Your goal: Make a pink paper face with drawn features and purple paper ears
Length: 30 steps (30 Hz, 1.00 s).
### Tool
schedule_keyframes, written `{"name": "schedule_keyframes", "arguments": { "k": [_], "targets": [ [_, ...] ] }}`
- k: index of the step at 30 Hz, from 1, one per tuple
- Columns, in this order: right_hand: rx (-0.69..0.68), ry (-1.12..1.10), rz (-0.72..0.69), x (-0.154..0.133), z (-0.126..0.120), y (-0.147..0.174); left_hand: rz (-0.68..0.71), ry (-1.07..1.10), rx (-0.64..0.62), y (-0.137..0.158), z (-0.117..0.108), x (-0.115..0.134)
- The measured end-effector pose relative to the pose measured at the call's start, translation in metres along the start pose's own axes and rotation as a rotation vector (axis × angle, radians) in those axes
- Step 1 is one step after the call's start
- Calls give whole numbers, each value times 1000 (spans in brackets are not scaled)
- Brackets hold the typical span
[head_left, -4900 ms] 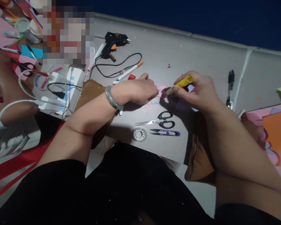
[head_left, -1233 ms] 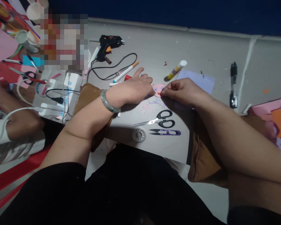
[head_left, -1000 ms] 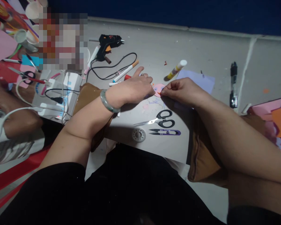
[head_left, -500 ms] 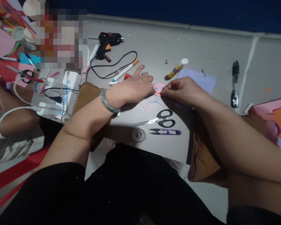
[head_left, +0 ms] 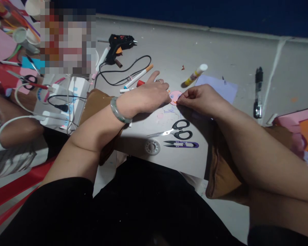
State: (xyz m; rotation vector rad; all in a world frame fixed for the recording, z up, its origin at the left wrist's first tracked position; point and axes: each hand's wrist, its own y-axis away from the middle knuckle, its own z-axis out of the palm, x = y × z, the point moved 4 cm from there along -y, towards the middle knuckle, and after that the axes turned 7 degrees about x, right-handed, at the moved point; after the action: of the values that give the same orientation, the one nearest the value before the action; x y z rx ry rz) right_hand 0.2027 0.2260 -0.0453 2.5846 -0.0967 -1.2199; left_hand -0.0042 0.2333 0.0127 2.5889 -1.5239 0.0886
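A small pink paper circle (head_left: 175, 97) with a bluish mark and a bit of orange on it lies on the table between my two hands. My left hand (head_left: 151, 94), a jade-like bangle at its wrist, holds the circle's left edge with bent fingertips, one finger sticking up. At the right edge, my right hand (head_left: 196, 97) pinches thumb and forefinger together; whatever is in the pinch is hidden. Closer to me lie black-handled scissors (head_left: 173, 131), purple thread snips (head_left: 182, 144) and a white ring-shaped spool (head_left: 152, 147). A yellow glue stick (head_left: 196, 74) stands tilted-looking beyond my right hand.
A black glue gun (head_left: 118, 48) and its looping cord lie at the back left, near several markers (head_left: 138, 77). Lilac paper (head_left: 222, 87) is behind my right hand, black pens (head_left: 258, 92) farther right. A power strip (head_left: 75, 99) with cables and another person's arm (head_left: 12, 116) are left.
Hardly anything differs; the whole view has shifted slightly. Both hands stay at the pink paper circle.
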Motion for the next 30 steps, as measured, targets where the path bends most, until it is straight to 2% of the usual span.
{"name": "schedule_keyframes", "arguments": {
  "k": [8,23,30],
  "targets": [
    [-2,-22,34,2,1,0,-42,10,-5,-1,-2,4],
    [-14,-78,26,4,0,0,-5,33,6,2,-5,2],
    [-8,-35,54,1,0,1,4,37,14,1,-5,2]
  ]
}}
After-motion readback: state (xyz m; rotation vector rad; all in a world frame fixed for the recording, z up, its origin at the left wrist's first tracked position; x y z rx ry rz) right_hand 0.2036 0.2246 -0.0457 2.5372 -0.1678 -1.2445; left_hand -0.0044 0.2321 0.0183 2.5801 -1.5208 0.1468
